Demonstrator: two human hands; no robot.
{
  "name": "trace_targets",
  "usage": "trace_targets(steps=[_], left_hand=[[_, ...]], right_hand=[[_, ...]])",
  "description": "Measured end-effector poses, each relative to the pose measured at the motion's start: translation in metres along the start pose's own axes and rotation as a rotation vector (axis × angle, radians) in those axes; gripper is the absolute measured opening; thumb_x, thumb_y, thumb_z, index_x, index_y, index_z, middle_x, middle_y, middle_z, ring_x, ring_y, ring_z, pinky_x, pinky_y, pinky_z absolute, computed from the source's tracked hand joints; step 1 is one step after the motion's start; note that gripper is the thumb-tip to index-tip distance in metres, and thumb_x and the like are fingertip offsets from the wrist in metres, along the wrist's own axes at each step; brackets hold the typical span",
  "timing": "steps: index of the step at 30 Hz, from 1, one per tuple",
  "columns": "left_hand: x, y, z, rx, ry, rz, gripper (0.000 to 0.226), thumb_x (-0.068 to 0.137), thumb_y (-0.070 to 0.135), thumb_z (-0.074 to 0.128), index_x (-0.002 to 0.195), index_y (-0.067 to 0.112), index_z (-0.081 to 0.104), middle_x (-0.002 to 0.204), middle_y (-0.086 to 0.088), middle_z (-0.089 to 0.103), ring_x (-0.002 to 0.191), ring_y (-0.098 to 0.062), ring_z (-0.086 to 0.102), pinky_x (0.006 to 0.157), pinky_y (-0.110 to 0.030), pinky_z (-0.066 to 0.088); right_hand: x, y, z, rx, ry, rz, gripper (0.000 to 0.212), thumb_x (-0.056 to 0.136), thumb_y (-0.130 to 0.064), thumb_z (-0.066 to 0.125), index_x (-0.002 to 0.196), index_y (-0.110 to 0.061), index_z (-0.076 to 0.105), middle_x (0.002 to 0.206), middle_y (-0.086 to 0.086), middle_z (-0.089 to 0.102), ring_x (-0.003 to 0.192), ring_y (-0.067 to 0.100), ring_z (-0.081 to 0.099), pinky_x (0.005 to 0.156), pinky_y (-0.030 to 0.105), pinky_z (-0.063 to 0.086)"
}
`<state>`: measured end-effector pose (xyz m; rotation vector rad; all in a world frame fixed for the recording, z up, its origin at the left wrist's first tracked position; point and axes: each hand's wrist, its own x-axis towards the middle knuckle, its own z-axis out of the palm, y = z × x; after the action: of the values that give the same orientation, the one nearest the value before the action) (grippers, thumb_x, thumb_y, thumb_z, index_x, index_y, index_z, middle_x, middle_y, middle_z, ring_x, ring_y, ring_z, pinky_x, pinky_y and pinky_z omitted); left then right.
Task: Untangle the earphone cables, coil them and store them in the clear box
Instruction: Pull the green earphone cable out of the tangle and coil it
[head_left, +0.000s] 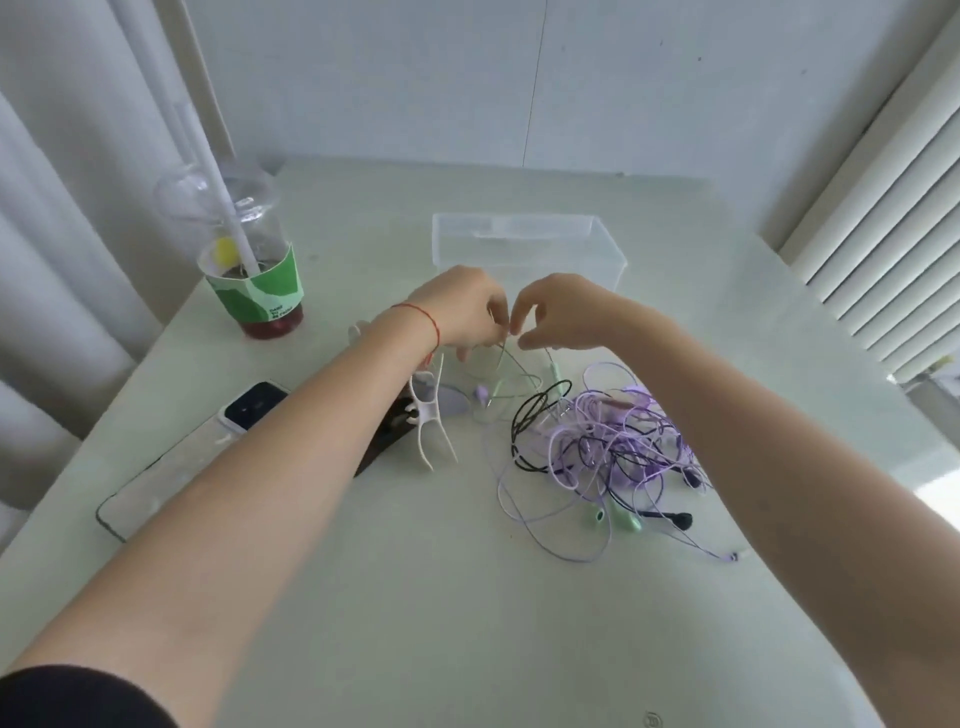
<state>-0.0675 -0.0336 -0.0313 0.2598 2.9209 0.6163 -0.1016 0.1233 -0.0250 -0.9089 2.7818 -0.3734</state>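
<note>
Head view: the left hand (462, 306) and right hand (561, 312) meet just before the clear box (524, 244), each grip pinched shut on the thin green cable (511, 374). That cable trails down into the tangled pile (613, 441) of purple and black cords on the pale bench (415, 571). A sharp pull would likely cinch the knots or drag the whole heap, since the cords are slick, springy and looped through each other. The box is rigid, thin-walled and empty; the drink cup (249, 270) stands clear at left
</note>
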Motion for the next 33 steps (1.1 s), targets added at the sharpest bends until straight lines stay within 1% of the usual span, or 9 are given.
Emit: trace_targets(steps=[3, 8, 13, 17, 20, 23, 27, 31, 33], left_hand=[[0.006, -0.007, -0.002, -0.023, -0.040, -0.010, 0.015, 0.083, 0.015, 0.060, 0.090, 0.025, 0.069, 0.040, 0.013, 0.057, 0.065, -0.018, 0.071, 0.072, -0.027, 0.053], [0.013, -0.014, -0.004, -0.085, -0.141, -0.029, 0.013, 0.081, 0.018, 0.063, 0.090, 0.020, 0.072, 0.075, -0.001, 0.074, 0.052, -0.012, 0.066, 0.068, -0.028, 0.053], [0.011, -0.011, -0.004, -0.133, -0.156, 0.010, 0.018, 0.086, 0.019, 0.053, 0.093, 0.016, 0.070, 0.080, 0.004, 0.074, 0.045, -0.011, 0.061, 0.065, -0.029, 0.053], [0.006, -0.005, -0.004, -0.179, -0.120, 0.014, 0.024, 0.086, 0.019, 0.047, 0.091, 0.016, 0.071, 0.081, 0.001, 0.075, 0.042, -0.015, 0.054, 0.062, -0.028, 0.049], [0.005, -0.003, -0.005, -0.297, -0.082, 0.002, 0.033, 0.088, 0.029, 0.045, 0.086, 0.016, 0.075, 0.075, 0.000, 0.074, 0.041, -0.018, 0.048, 0.060, -0.028, 0.047], [0.002, -0.004, -0.006, -0.363, -0.002, 0.009, 0.041, 0.090, 0.046, 0.054, 0.078, 0.013, 0.073, 0.067, 0.002, 0.073, 0.042, -0.013, 0.044, 0.054, -0.023, 0.043], [-0.008, -0.009, -0.010, -0.511, 0.020, 0.044, 0.034, 0.090, 0.046, 0.062, 0.086, 0.014, 0.075, 0.038, 0.016, 0.050, 0.043, -0.008, 0.032, 0.054, -0.021, 0.033], [-0.015, -0.014, -0.008, -0.651, 0.028, 0.046, 0.018, 0.081, 0.032, 0.077, 0.093, 0.018, 0.076, 0.062, 0.015, 0.064, 0.044, -0.005, 0.035, 0.053, -0.023, 0.029], [-0.017, -0.010, -0.009, -0.607, 0.057, 0.010, 0.012, 0.086, 0.032, 0.071, 0.087, 0.021, 0.076, 0.073, 0.013, 0.071, 0.040, -0.001, 0.037, 0.052, -0.023, 0.030]], right_hand=[[0.006, -0.001, 0.008, 0.044, 0.066, 0.009, 0.017, 0.077, -0.020, 0.076, 0.091, -0.017, 0.067, 0.068, -0.014, 0.047, 0.071, 0.015, 0.048, 0.061, 0.024, 0.037], [0.008, -0.001, 0.013, -0.022, 0.027, -0.027, 0.018, 0.081, -0.024, 0.072, 0.100, -0.021, 0.072, 0.069, -0.017, 0.044, 0.075, 0.013, 0.046, 0.062, 0.026, 0.031], [0.007, 0.000, 0.009, 0.016, 0.047, 0.020, 0.021, 0.083, -0.029, 0.072, 0.101, -0.020, 0.075, 0.071, -0.012, 0.049, 0.080, 0.015, 0.049, 0.070, 0.024, 0.034], [0.005, 0.001, 0.004, 0.090, 0.055, 0.081, 0.023, 0.080, -0.035, 0.074, 0.087, -0.013, 0.074, 0.073, 0.000, 0.058, 0.074, 0.017, 0.053, 0.070, 0.028, 0.042], [-0.001, 0.000, 0.001, 0.284, -0.011, 0.137, 0.036, 0.085, -0.039, 0.068, 0.080, -0.003, 0.070, 0.071, 0.008, 0.066, 0.066, 0.019, 0.062, 0.069, 0.029, 0.052], [-0.009, 0.000, 0.001, 0.682, -0.091, 0.158, 0.023, 0.093, -0.022, 0.061, 0.089, 0.001, 0.065, 0.075, 0.014, 0.068, 0.076, 0.026, 0.069, 0.082, 0.037, 0.059], [-0.017, 0.002, -0.002, 0.891, -0.113, 0.193, 0.009, 0.093, -0.013, 0.060, 0.088, -0.006, 0.063, 0.067, 0.010, 0.059, 0.071, 0.027, 0.068, 0.073, 0.032, 0.057], [-0.021, 0.003, -0.015, 0.924, 0.066, 0.192, 0.014, 0.088, -0.022, 0.068, 0.081, -0.010, 0.069, 0.065, 0.007, 0.062, 0.081, 0.028, 0.069, 0.087, 0.038, 0.056], [-0.026, 0.001, -0.022, 0.942, 0.139, 0.165, 0.017, 0.090, -0.025, 0.067, 0.084, -0.009, 0.070, 0.061, 0.005, 0.062, 0.071, 0.023, 0.067, 0.083, 0.037, 0.058]])
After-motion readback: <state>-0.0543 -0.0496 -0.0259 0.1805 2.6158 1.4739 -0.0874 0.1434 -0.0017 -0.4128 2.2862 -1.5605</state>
